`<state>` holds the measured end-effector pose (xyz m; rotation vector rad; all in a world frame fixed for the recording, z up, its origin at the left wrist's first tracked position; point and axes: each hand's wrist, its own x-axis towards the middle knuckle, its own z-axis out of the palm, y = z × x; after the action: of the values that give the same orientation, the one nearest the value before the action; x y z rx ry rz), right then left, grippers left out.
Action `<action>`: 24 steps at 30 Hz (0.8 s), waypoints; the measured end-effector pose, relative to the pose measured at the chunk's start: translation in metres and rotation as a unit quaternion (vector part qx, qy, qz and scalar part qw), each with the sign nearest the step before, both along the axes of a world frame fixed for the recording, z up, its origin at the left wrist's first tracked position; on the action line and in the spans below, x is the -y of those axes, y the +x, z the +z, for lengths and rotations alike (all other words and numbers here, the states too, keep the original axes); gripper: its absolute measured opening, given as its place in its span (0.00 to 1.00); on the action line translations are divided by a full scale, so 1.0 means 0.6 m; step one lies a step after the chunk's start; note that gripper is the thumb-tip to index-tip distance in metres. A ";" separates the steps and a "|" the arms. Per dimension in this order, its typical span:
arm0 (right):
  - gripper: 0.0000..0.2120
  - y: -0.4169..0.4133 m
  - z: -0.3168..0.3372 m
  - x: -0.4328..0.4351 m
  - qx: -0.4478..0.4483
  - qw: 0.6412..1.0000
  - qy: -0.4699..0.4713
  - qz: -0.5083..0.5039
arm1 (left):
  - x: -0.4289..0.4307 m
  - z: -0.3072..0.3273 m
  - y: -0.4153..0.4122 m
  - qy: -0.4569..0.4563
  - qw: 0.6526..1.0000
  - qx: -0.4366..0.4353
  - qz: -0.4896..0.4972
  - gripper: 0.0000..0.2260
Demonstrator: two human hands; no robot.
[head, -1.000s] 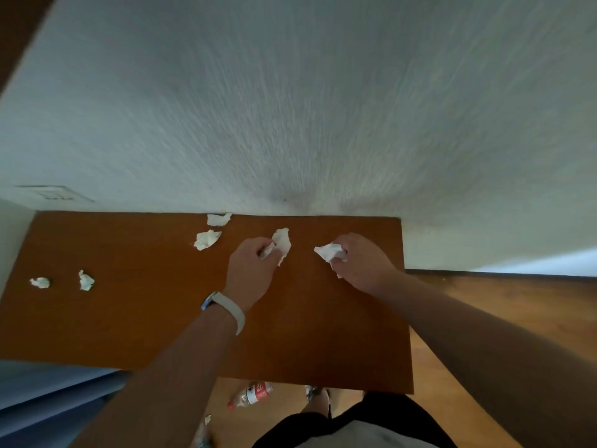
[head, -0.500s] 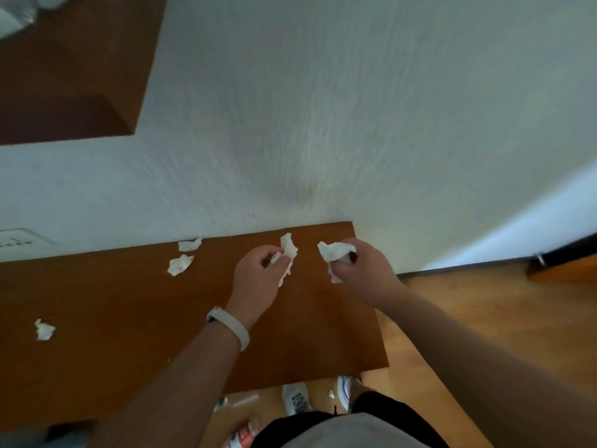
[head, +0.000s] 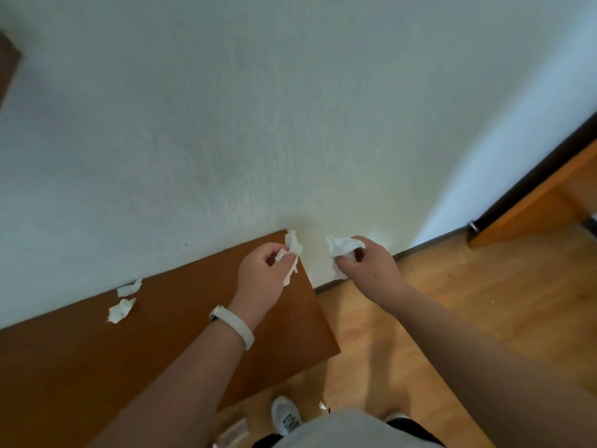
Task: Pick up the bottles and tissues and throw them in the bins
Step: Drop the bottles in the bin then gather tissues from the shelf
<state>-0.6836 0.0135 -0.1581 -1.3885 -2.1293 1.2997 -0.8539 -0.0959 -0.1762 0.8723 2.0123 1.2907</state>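
pinching a tissue (head: 293,245), the left hand (head: 258,279) hangs over the table (head: 97,367) corner; right hand (head: 368,266) pinches another tissue (head: 339,248) beyond it.

Tissue A (head: 292,245): white, crumpled, pinched between thumb and fingers of the left grip (head: 261,276), held above the far right corner of the desk (head: 64,367). Tissue B (head: 340,248): white, crumpled, pinched in the right grip (head: 368,266), held clear of the desk, in front of the wall. Tissue C (head: 129,288) and Tissue D (head: 121,310): white, crumpled, lying loose on the desk near its wall edge, just beside each other, well left of both grips. A small white scrap (head: 321,405) lies on the floor.
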 end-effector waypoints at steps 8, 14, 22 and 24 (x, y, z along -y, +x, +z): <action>0.03 0.197 0.044 -0.087 -0.039 0.997 0.011 -0.071 | -0.135 0.040 0.170 0.008 0.998 -0.003 -0.057 0.02; 0.09 0.388 0.060 -0.164 -0.083 0.982 0.000 -0.172 | -0.251 0.073 0.350 0.014 0.992 -0.018 -0.122 0.03; 0.11 0.657 0.076 -0.219 -0.140 0.947 -0.003 -0.291 | -0.395 0.099 0.610 0.049 0.970 -0.043 -0.236 0.05; 0.10 0.717 0.079 -0.224 -0.138 0.937 0.002 -0.322 | -0.423 0.102 0.668 0.054 0.964 -0.033 -0.257 0.06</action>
<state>-0.2535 0.1480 -0.1105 -1.5971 -1.3199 1.1253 -0.4530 0.1578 -0.1151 1.3929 1.6147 1.0851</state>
